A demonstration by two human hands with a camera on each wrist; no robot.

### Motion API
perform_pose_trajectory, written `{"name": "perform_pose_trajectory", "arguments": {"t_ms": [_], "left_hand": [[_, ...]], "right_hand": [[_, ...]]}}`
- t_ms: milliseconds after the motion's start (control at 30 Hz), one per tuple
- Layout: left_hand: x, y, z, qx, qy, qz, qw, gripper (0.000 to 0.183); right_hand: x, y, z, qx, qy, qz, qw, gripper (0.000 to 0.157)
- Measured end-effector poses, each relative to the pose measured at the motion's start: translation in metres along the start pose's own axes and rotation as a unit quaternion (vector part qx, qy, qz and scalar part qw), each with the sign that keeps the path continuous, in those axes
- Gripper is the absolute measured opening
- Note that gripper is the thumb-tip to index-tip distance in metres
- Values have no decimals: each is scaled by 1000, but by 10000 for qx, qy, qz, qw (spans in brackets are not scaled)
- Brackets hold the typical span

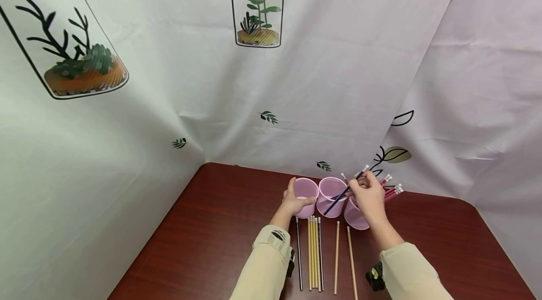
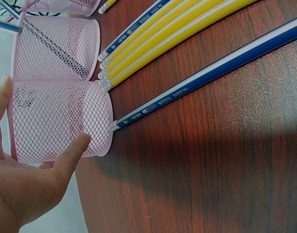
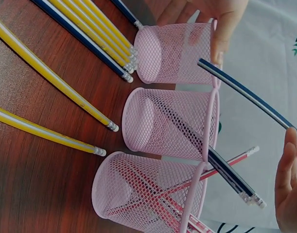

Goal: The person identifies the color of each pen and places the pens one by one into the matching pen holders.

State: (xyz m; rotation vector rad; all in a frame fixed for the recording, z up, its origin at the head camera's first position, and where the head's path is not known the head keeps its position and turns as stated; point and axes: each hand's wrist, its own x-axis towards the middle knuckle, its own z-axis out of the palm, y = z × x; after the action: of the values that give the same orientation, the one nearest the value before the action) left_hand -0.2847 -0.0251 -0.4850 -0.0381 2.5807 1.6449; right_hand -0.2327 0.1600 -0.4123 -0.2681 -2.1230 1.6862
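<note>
My left hand [image 1: 292,203] holds the leftmost pink mesh pencil cup [image 2: 56,121], thumb along its side and a finger at the rim. My right hand [image 1: 370,199] pinches a blue-and-white striped pencil [image 3: 248,97] near its eraser end. The pencil slants above the middle cup [image 3: 170,116], its lower tip near the left cup's rim in the right wrist view. Blue pencils [image 3: 231,174] lean inside the middle cup. Several red pencils [image 1: 394,192] stand in the right cup [image 1: 355,217]. No pencils show in the left cup.
In front of the cups, several yellow pencils [image 1: 313,253] lie in a row beside a blue pencil [image 1: 320,257]. Another blue pencil [image 1: 298,253] lies left of them, and two separate yellow pencils [image 1: 337,257] lie right. A patterned cloth [image 1: 313,79] hangs behind the brown table [image 1: 190,243].
</note>
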Motion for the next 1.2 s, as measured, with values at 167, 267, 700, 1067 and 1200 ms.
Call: {"name": "perform_pose_trajectory", "arguments": {"t_ms": [167, 267, 700, 1067, 1200], "left_hand": [[0, 0, 0, -25, 1, -1, 10000, 93], [0, 0, 0, -44, 6, -10, 10000, 93], [-1, 0, 0, -10, -4, 3, 10000, 92], [-1, 0, 0, -9, -8, 21, 10000, 92], [-1, 0, 0, 0, -10, 35, 10000, 93]], "right_hand": [[1, -2, -2, 277, 279, -90, 9992, 10], [2, -1, -4, 418, 452, -143, 9980, 12], [2, 14, -11, -316, 754, -160, 9965, 16], [-3, 28, -10, -500, 800, 23, 9955, 20], [-5, 32, -9, -634, 853, 93, 9943, 18]]}}
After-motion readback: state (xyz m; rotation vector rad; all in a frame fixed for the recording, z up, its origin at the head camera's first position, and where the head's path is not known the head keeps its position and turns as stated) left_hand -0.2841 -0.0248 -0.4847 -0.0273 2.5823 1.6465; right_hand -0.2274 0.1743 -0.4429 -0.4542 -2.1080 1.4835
